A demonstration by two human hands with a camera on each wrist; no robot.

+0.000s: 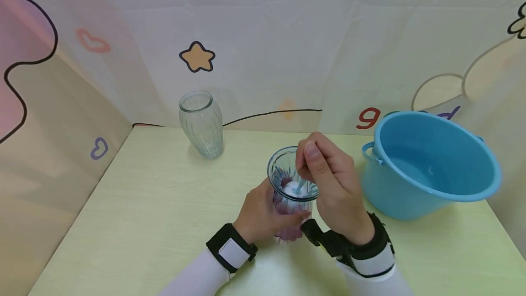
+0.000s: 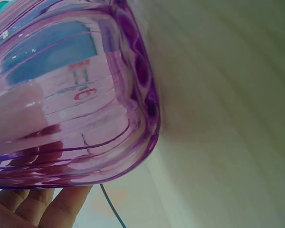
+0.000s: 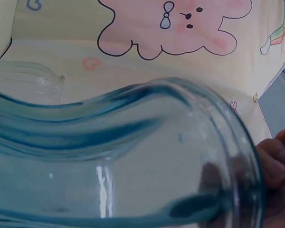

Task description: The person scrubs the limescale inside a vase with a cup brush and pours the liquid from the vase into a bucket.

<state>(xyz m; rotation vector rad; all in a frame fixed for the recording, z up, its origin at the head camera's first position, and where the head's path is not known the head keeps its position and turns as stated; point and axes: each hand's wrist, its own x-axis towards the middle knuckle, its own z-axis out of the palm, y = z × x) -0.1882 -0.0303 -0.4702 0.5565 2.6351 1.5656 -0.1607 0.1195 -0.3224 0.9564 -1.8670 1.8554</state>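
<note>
Gripping the tinted glass vase (image 1: 292, 206) is the left hand (image 1: 260, 211), while the right hand (image 1: 334, 186) clenches a blue stick (image 1: 302, 186) inside.

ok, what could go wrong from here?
1. The tinted vase might slip or tip if the left hand loosens; only that hand grips its body.
2. The right hand holds a thin stick reaching into the vase, so a hard sideways push could jolt the glass.
3. The bucket stands close beside the right hand; a wide swing may bump it.
</note>
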